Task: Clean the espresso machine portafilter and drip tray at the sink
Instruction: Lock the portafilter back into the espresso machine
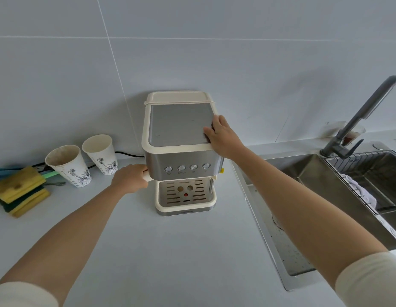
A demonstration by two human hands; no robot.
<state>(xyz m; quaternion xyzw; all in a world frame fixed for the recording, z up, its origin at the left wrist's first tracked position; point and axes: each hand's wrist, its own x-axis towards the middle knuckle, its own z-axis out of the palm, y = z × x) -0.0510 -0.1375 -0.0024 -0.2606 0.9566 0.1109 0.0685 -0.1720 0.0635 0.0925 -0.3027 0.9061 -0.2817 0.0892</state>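
Fingers (141,173) of the left hand (130,178) are wrapping the portafilter handle (147,176) at the espresso machine (181,151) on the worktop (170,251); the right hand (221,136) is pressing flat on its top, bracing. Next likely needs twisting the handle free. Sink (314,173) is waiting right; drip tray (186,201) is still seated.

One view only: head cam, worn by the person, wide-angle w/ bent edges. Looks fwd and steeply down over the desk (170,251) toward the tiled wall (214,52) at the back. Close in: both forearms run from the bottom corners up to the espresso machine (181,140) at centre. Sink (303,173) falls at the right edge, paper cups (81,165) at the left. No second view to overlap.
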